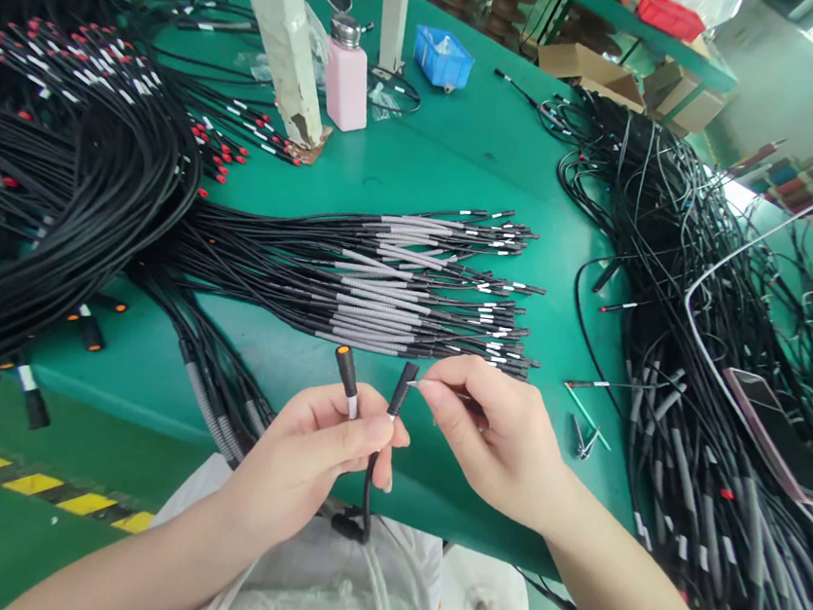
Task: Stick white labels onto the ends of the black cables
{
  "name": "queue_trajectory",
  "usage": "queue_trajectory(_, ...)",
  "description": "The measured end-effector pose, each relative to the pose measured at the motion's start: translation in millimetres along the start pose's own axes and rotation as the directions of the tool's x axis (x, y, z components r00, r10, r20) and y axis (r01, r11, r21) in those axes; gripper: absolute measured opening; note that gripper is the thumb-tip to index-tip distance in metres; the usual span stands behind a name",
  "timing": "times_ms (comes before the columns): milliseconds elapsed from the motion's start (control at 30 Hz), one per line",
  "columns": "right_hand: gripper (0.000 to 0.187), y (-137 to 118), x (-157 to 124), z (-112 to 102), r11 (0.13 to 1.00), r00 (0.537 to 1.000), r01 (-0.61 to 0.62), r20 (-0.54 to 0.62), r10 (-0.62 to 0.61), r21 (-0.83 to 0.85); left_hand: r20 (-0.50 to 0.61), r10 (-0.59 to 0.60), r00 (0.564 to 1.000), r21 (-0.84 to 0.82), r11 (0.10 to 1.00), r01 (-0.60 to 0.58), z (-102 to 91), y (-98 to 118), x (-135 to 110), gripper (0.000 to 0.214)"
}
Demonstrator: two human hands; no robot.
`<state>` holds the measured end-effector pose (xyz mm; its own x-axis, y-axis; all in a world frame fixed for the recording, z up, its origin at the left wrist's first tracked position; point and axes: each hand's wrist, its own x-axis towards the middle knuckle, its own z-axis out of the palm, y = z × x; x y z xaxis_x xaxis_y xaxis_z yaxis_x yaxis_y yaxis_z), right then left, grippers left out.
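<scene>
My left hand [320, 457] is closed round two black cable ends held upright: one connector with an orange tip [345, 362] and a second black connector [403, 388]. My right hand [491, 432] pinches something small and pale at the tip of the second connector; I cannot make out what it is. Both hands hover over the near edge of the green table [435, 181], just in front of a fanned bundle of black cables with grey sleeves [409, 286].
A large coil of black cables with red tips [63, 158] fills the left. Tangled cables [696, 397] and a phone [777, 435] lie on the right. A pink dispenser bottle [347, 73], a blue tray [443, 57], a white post [282, 36] and tweezers [585, 433] stand nearby.
</scene>
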<state>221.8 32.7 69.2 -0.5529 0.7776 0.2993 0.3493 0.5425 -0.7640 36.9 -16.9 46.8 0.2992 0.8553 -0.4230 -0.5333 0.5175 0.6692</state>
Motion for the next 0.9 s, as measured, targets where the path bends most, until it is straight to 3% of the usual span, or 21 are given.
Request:
queue_trajectory(167,0.009,-3.5,-3.1,4.7,0.991,0.995,0.088,-0.027,-0.091,-0.097,0.008,-0.008,1.0,-0.034,0.999,0.008,-1.9,0.3,-0.6,0.02)
queue_trajectory(400,0.009,-5.6,-4.8,8.8,0.984,0.995,0.091,-0.035,-0.097,-0.153,-0.003,-0.036,0.999,-0.041,0.999,0.036,-1.9,1.8,-0.2,0.022)
queue_trajectory(500,0.011,-6.7,-4.9,5.9,0.996,0.999,0.04,-0.007,-0.04,-0.081,-0.014,-0.041,0.999,-0.04,0.998,0.04,0.5,2.9,-1.2,0.025)
queue_trajectory(633,0.016,-6.3,-3.0,0.4,0.983,0.987,-0.091,0.145,0.068,0.161,-0.031,-0.034,0.999,-0.04,0.999,0.033,2.2,3.3,-2.0,0.025)
queue_trajectory(700,0.014,-5.5,-2.3,-0.1,0.981,0.992,-0.095,0.095,0.079,0.17,-0.041,-0.039,0.998,-0.039,0.999,0.037,2.1,3.2,-1.4,0.025)
queue_trajectory(800,0.01,-4.4,-2.2,2.1,0.998,0.998,-0.047,-0.032,0.048,0.043,-0.03,-0.033,0.999,-0.024,0.999,0.033,1.4,2.9,-0.6,0.026)
queue_trajectory(900,0.01,-3.8,-2.6,4.7,0.999,0.998,0.007,-0.063,-0.01,-0.045,-0.028,-0.028,0.999,-0.013,1.0,0.027,1.2,3.0,-0.5,0.026)
